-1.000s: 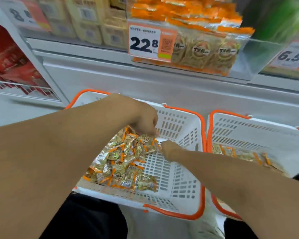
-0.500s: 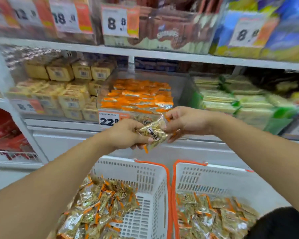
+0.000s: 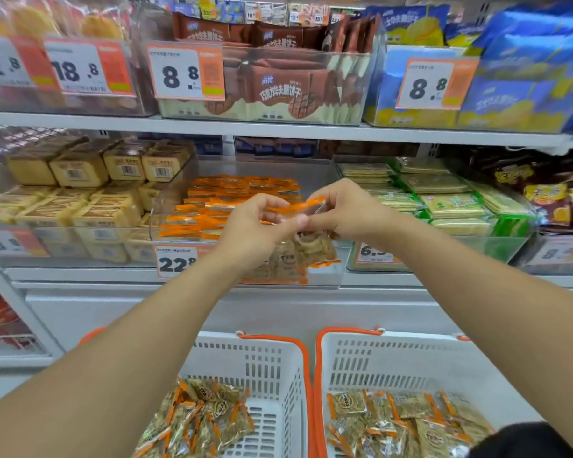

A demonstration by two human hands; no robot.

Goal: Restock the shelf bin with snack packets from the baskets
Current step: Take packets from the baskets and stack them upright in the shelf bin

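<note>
Above the shelf bin (image 3: 325, 279), raised since half a second ago, our left hand (image 3: 255, 226) and right hand (image 3: 341, 209) each pinch one snack packet (image 3: 306, 206); baskets (image 3: 311, 358) below hold more.

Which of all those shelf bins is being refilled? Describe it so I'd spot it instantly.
Find the middle shelf, under the row of brown chocolate-wafer packs. The clear plastic shelf bin sits at its centre, behind the left hand and right hand. Unlike the yellow blocks on its left and green-edged packs on its right, it holds orange-edged packets and carries a 22.8 price tag.
</note>
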